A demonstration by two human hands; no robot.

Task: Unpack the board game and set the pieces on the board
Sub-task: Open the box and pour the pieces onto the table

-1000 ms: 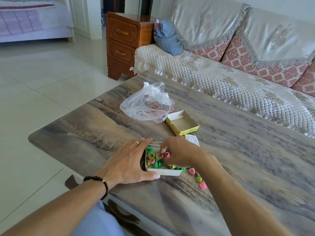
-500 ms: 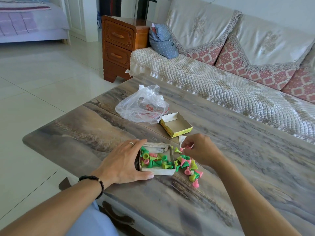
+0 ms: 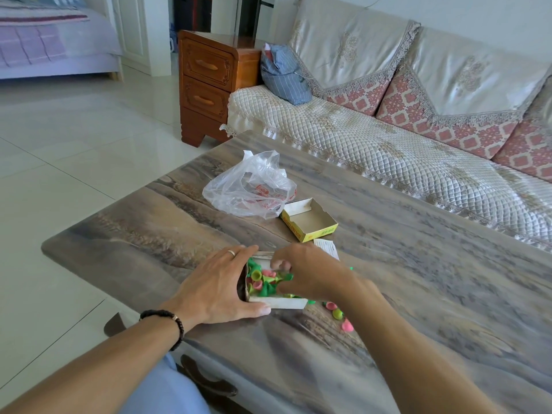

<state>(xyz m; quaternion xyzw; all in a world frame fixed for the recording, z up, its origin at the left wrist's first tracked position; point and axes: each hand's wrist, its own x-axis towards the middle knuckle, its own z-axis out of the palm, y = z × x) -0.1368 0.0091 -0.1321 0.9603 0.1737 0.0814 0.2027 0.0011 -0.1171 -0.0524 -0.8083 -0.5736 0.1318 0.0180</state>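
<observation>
A small white box tray [image 3: 280, 302] sits near the table's front edge, filled with several green, yellow-green and pink cone-shaped game pieces [image 3: 260, 280]. My left hand [image 3: 218, 286] wraps around the tray's left side and front, thumb along the front wall. My right hand [image 3: 310, 274] reaches into the tray from the right, fingers curled down among the pieces; what it grips is hidden. A few loose pieces [image 3: 339, 314] lie on the table right of the tray, partly hidden by my right forearm. No board is visible.
The yellow box lid [image 3: 310, 224] lies open behind the tray, with a folded paper slip [image 3: 327, 248] beside it and a clear plastic bag [image 3: 251, 186] further left. A sofa [image 3: 388, 150] runs along the table's far side; a wooden cabinet [image 3: 209, 85] stands at its left end.
My right hand had moved out to the right of the tray over the loose pieces, and has now come back into the tray. My left hand stays on the tray.
</observation>
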